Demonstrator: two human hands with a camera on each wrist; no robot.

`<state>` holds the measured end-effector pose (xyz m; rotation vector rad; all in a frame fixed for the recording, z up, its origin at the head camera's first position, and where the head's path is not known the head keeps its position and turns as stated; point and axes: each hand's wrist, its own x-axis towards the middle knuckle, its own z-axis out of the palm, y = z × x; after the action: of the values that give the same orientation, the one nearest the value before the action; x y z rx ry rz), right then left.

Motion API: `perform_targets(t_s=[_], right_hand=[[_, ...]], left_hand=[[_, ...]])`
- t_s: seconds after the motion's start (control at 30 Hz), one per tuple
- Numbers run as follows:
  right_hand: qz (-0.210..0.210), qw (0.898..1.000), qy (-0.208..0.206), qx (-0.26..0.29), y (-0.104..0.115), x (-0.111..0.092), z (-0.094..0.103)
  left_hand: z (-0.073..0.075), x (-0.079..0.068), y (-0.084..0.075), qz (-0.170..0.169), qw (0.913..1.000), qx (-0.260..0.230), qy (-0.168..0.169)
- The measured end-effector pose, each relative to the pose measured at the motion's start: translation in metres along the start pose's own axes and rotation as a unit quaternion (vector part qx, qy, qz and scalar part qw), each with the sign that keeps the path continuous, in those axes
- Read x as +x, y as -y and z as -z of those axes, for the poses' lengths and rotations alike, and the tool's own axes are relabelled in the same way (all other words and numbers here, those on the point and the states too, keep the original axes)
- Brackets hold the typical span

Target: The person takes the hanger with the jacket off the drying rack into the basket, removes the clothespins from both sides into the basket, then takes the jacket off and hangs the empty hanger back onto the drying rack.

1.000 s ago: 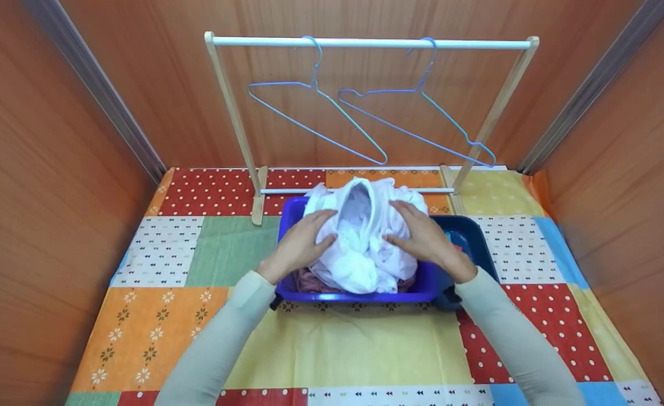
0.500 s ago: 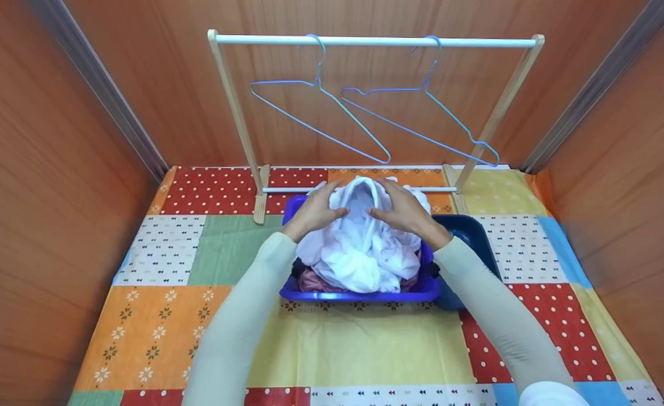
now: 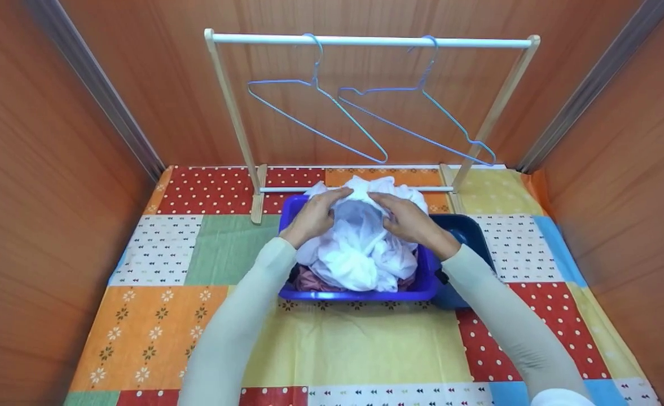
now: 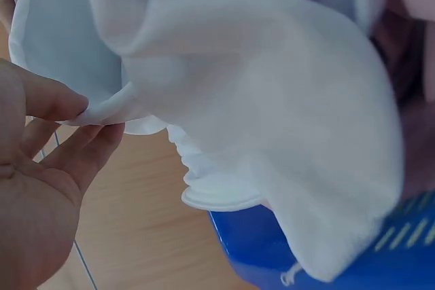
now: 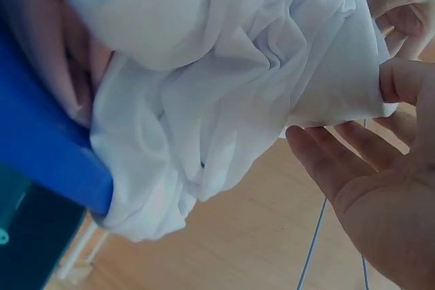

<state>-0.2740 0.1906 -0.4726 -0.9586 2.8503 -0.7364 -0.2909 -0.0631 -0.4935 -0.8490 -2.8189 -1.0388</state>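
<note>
A white garment lies bunched on top of a purple-blue basket, its open, hemmed edge toward the back. My left hand is at the left side of that opening; in the left wrist view, thumb and fingers pinch the white hem. Opposite it, my right hand pinches the right side of the same edge, thumb on one face and fingers on the other. Mauve cloth shows beneath the garment at the basket's front. The rest of the basket's contents are hidden.
Behind the basket stands a wooden rack with a white rail. Two blue wire hangers hang from it. A dark teal basket sits right beside the purple-blue one, partly behind my right forearm. Wood-grain panels enclose the patchwork cloth.
Both hands first moved up and inward along the opening. Since then, its upper edge has folded lower and the hands now hold its two sides, a little farther apart.
</note>
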Motion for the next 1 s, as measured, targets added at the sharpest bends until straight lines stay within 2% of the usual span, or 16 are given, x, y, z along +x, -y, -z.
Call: perform_targets(t_s=[0.13,0.33,0.63,0.7,0.87,1.0], right_hand=[[0.014,1.0,0.011,-0.006,-0.003,-0.01,-0.004],[0.018,0.999,0.031,0.011,-0.005,-0.02,-0.014],[-0.005,0.997,0.072,0.014,-0.001,-0.026,-0.031],[-0.015,0.996,0.079,0.025,0.002,-0.026,-0.033],[-0.031,0.991,0.117,0.064,0.01,-0.025,-0.038],[-0.023,0.987,0.15,0.052,0.013,-0.027,-0.044]], left_hand=[[-0.003,-0.009,0.002,-0.026,0.9995,0.018,0.01],[-0.008,-0.021,0.004,-0.042,0.9978,0.042,0.028],[-0.018,-0.035,0.004,-0.003,0.9968,0.053,0.061],[-0.02,-0.036,0.002,-0.002,0.9967,0.046,0.066],[-0.025,-0.036,-0.001,-0.004,0.9951,-0.009,0.098],[-0.025,-0.038,0.0,0.007,0.9899,-0.02,0.14]])
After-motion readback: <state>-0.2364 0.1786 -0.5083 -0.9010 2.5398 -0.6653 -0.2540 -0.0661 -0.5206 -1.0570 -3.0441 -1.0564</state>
